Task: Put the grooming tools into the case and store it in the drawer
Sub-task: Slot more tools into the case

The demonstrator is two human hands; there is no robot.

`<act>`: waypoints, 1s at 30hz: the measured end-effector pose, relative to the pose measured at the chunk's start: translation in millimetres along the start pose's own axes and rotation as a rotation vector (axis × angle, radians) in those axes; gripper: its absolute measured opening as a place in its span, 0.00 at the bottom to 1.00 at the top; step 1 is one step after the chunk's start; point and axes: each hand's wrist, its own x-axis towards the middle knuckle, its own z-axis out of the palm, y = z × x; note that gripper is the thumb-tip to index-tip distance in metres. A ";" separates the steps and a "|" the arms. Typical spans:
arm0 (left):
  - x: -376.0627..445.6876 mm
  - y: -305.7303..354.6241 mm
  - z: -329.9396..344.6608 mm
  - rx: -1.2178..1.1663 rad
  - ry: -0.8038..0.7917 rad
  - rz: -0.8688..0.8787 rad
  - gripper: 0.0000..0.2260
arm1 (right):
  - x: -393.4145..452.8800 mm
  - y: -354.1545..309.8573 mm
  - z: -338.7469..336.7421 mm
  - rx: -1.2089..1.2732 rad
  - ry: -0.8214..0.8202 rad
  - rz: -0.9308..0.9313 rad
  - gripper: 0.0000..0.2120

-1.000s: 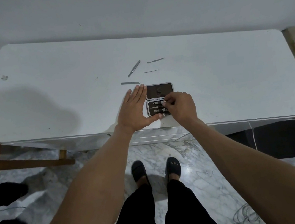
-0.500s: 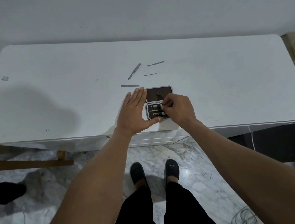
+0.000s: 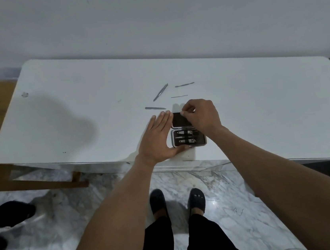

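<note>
While the left hand (image 3: 157, 138) lies flat bracing the case (image 3: 188, 139), the right hand (image 3: 201, 116) hovers above, fingers curled.

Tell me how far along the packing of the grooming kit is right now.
Partly done. Three tools already sit in the open case. The left hand steadies the case while the right hand reaches over the lid. Four tools still lie on the table. Closing the case and storing it in the drawer remain.

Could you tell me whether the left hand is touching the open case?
Touching: the head view shows the left hand flat against the case, thumb along its near edge.
</note>
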 end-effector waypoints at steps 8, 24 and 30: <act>3.1 1.3 0.2 0.074 -0.055 -0.008 0.54 | 49.2 -15.8 22.0 0.024 -0.082 -0.057 0.02; 2.8 -2.9 3.2 0.008 0.015 0.010 0.52 | 81.5 -13.0 33.0 -0.218 -0.158 -0.227 0.09; 3.2 -1.5 1.2 0.010 -0.018 -0.014 0.52 | 76.5 -9.7 31.0 -0.277 -0.149 -0.300 0.07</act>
